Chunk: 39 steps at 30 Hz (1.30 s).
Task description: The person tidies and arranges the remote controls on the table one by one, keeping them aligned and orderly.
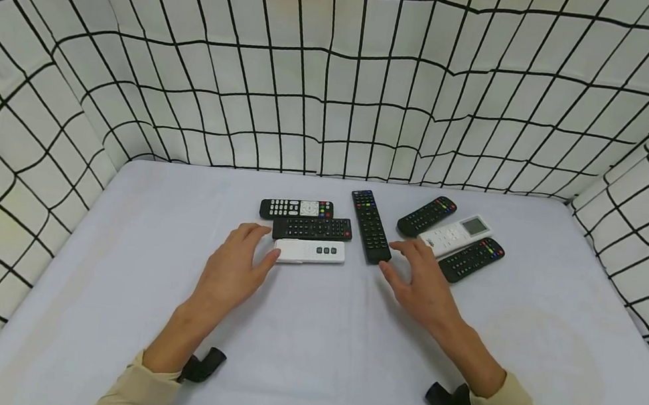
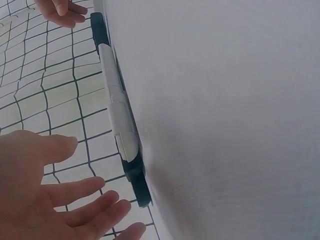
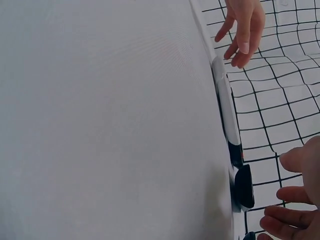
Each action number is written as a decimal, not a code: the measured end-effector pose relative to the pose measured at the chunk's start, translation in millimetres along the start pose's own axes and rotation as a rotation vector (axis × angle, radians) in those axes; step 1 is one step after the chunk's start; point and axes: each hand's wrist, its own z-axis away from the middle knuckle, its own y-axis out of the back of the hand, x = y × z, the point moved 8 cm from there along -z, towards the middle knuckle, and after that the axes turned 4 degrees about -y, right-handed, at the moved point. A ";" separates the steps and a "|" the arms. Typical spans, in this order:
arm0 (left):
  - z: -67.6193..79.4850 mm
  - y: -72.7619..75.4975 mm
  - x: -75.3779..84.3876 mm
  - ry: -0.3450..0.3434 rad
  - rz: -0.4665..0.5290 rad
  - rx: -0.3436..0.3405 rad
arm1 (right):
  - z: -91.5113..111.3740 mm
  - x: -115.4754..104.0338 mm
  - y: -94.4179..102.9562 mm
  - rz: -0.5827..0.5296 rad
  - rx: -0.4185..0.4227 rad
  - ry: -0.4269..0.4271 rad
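Observation:
My left hand (image 1: pixel 236 262) is at the left ends of three remote controls lying side by side: a black remote with white buttons (image 1: pixel 296 209), a plain black remote (image 1: pixel 312 228) and a white remote (image 1: pixel 311 252). Its fingers are relaxed and apart; the left wrist view shows the hand (image 2: pixel 65 200) gripping nothing. My right hand (image 1: pixel 423 287) has thumb and fingers spread beside the lower end of a long black remote (image 1: pixel 371 226). Whether they touch it cannot be told. In the right wrist view the fingers (image 3: pixel 290 217) are loosely bent, holding nothing.
Right of the long remote lie a black remote (image 1: pixel 426 216), a white remote with a small screen (image 1: pixel 455 236) and another black remote (image 1: pixel 471 260). All rest on a white-covered table (image 1: pixel 330 363). Black netting (image 1: pixel 329 55) over white walls stands behind and at both sides.

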 end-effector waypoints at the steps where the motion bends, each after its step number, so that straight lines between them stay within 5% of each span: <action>1: 0.5 0.1 -1.2 0.005 0.000 -0.001 | -0.2 -1.7 -1.2 -0.008 -0.009 -0.001; 22: 1.2 0.1 -12.7 0.074 0.005 -0.029 | -6.2 -32.5 -25.3 -0.160 -0.091 0.056; 39: -3.3 -11.3 -16.3 0.062 0.075 -0.108 | -5.7 -42.6 -54.0 -0.211 -0.205 -0.137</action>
